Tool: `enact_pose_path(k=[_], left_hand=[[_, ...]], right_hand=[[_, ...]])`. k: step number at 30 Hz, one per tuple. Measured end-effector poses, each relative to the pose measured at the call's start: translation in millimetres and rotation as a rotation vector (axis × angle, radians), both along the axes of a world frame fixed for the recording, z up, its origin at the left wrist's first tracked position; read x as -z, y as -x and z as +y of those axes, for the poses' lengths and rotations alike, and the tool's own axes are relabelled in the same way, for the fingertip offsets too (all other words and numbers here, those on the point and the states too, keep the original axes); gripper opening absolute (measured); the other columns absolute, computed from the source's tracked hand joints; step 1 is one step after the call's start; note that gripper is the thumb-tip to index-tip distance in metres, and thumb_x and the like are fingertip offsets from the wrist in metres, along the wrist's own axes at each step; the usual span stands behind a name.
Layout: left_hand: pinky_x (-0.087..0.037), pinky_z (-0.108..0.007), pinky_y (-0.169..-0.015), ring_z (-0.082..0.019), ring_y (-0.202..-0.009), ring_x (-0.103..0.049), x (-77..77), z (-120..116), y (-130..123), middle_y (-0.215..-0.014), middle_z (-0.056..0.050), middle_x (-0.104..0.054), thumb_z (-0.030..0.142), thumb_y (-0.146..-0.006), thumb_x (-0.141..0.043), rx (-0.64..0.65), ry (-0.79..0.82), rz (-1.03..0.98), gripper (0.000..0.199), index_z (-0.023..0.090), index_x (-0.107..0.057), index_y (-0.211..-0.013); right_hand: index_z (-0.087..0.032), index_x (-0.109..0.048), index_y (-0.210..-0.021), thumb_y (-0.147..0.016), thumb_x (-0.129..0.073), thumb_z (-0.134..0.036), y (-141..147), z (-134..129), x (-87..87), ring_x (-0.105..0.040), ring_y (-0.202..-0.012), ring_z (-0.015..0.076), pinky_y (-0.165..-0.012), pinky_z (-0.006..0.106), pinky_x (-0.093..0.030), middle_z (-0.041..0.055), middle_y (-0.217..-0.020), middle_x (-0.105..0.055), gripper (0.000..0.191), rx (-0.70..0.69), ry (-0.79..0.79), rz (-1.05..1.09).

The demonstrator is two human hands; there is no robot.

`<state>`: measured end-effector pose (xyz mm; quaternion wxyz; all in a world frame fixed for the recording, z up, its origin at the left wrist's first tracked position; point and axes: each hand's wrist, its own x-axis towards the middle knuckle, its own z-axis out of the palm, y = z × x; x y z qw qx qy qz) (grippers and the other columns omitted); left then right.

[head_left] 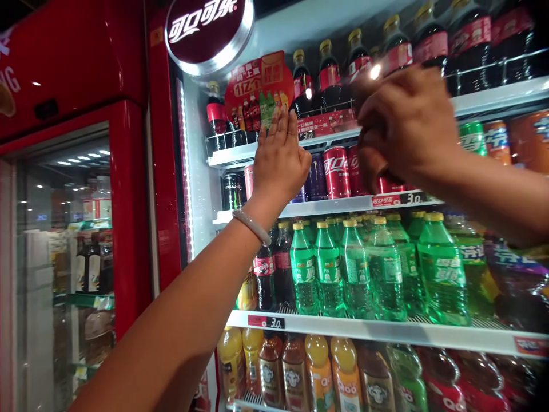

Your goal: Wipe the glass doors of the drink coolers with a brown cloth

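Observation:
My left hand (281,154), with a grey bangle (252,226) on its wrist, is raised with fingers stretched out, its fingertips over the lower edge of a round red promotional sign (259,86). To the right, my right hand (398,129) is raised and blurred, its fingers bent; whether it holds anything does not show. Behind the hands, a lit drinks cooler holds dark cola bottles (329,74) on the top shelf and red cans (337,171) below them. Green bottles (330,269) stand in a row on the shelf under the cans.
The bottom shelf has yellow bottles (231,357), brown bottles (294,372) and orange-labelled bottles (345,377). A round lit sign (209,34) juts out at the top. A second red-framed cooler (128,229) with a glass door stands at the left.

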<state>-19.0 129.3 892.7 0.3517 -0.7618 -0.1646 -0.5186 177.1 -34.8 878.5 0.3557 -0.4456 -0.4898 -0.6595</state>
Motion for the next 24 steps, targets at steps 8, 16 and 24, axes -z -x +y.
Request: enact_pose_path(k=[8,16,24], left_hand=[[-0.008,-0.048,-0.142,-0.025,-0.169,-0.017,4.6,-11,0,-0.178,-0.002,-0.03,0.027,-0.097,-0.04,0.116,-0.005,-0.13,0.075,0.021,-0.028,-0.17],[-0.003,-0.046,-0.141,-0.019,-0.169,-0.011,6.5,-16,0,-0.18,0.005,-0.021,0.027,-0.097,-0.036,0.089,-0.084,-0.018,0.079,0.028,-0.014,-0.173],[0.012,-0.048,-0.138,-0.019,-0.168,0.01,-3.5,-39,-59,-0.181,0.002,-0.011,0.03,-0.095,-0.035,0.185,-0.09,0.025,0.086,0.02,0.0,-0.173]], right_hand=[[-0.026,-0.071,-0.111,-0.087,-0.065,-0.028,-16,-11,-7.2,-0.061,-0.112,0.0306,-0.093,0.048,-0.052,0.0104,-0.127,-0.065,0.025,-0.013,-0.032,0.032],[-0.029,-0.069,-0.111,-0.093,-0.058,-0.024,-1,0,1.3,-0.056,-0.126,0.03,-0.11,0.051,-0.047,0.0061,-0.134,-0.063,0.022,-0.047,0.212,-0.159],[-0.026,-0.068,-0.107,-0.093,-0.06,-0.028,-15,-6,-8.7,-0.058,-0.121,0.0334,-0.104,0.052,-0.048,0.0115,-0.126,-0.065,0.016,-0.029,-0.032,0.036]])
